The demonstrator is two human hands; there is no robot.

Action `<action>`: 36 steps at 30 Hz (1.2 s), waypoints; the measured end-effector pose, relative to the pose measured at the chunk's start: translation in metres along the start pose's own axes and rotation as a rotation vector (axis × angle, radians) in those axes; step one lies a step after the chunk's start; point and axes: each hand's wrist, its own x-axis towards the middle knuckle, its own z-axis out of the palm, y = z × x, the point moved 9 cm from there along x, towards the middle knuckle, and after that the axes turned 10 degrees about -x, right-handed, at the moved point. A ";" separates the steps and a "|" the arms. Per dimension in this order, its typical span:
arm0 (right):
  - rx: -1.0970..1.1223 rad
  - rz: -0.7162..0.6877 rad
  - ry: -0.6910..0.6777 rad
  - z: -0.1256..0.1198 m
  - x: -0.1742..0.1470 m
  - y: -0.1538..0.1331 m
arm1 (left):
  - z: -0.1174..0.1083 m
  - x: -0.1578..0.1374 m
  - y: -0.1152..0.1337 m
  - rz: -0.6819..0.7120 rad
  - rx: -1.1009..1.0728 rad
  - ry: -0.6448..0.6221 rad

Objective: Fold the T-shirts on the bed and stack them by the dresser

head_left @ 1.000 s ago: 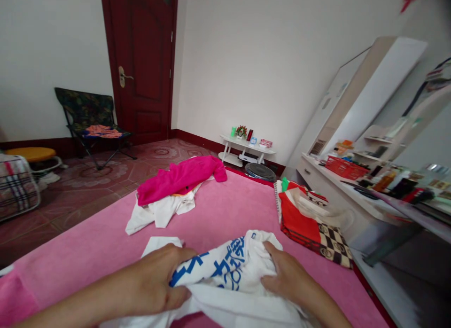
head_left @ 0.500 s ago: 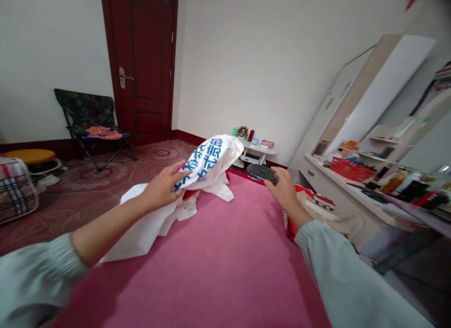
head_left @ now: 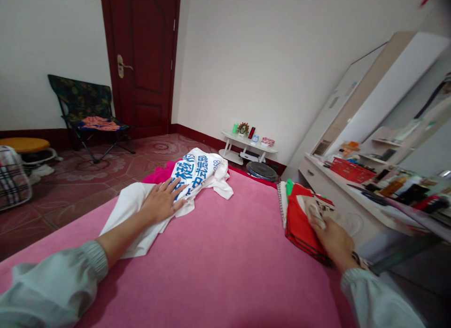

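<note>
My left hand (head_left: 164,199) lies flat with its fingers spread on a crumpled white cloth (head_left: 207,170) printed with large blue characters. The cloth rests on the left side of a pink-covered surface (head_left: 229,262). Bright pink fabric (head_left: 160,172) shows behind it. Over at the right edge, my right hand (head_left: 333,238) is closed on a bunched beige cloth (head_left: 313,210); the fingertips are partly hidden. Beneath and beside it is a pile of folded fabric with a red piece (head_left: 303,229) on top and green and white edges showing.
To the right stands a white dresser (head_left: 369,196) bearing a red basket (head_left: 352,170) and several bottles. Beyond the far edge are a dark round object (head_left: 261,171) and a low white table (head_left: 236,139). A folding chair (head_left: 84,102) is near the door (head_left: 144,60).
My right hand has moved right and down onto the folded pile and closed on the beige cloth. The white cloth, raised before, now lies lower and flatter, and my left hand has come down on it.
</note>
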 end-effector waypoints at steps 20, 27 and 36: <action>0.503 -0.540 -0.256 -0.036 -0.194 -0.172 | -0.028 -0.092 0.173 0.211 -0.667 -0.418; 0.796 -0.373 -0.183 -0.016 -0.169 -0.140 | -0.005 -0.099 0.181 0.137 -0.589 -0.440; 1.301 -0.063 0.185 -0.090 -0.148 -0.077 | -0.110 -0.005 0.157 0.212 -0.701 0.197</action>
